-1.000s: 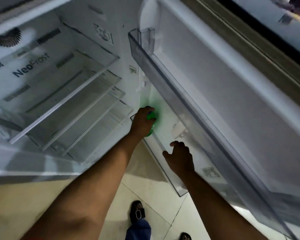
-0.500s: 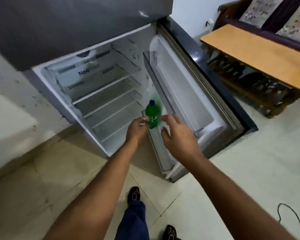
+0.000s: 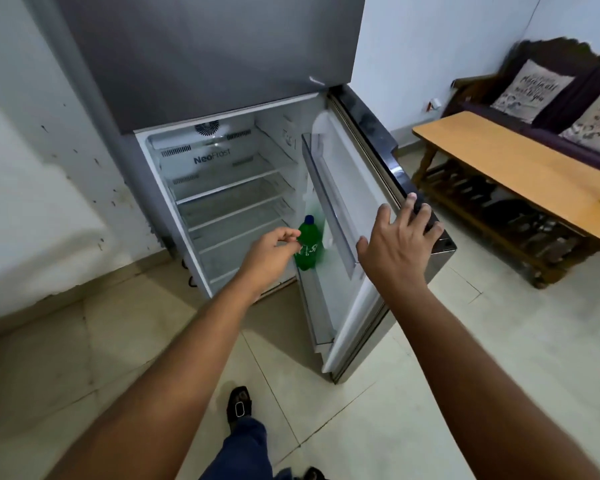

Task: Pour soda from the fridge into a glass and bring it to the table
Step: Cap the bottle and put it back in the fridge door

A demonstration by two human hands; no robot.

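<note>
Bare forearms, blue trousers [image 3: 245, 448], black sandals [image 3: 239, 405].

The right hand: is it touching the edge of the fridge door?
Touching. In the head view the right hand has its straight fingertips laid on the dark outer edge of the open fridge door.

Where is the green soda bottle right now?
In the head view the green soda bottle stands near the middle, at the hinge end of the open fridge door's lower shelf, just right of the left hand.

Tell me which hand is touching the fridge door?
The right hand: its straight fingers rest on the open grey fridge door's edge. The left hand is at the green plastic bottle.
</note>
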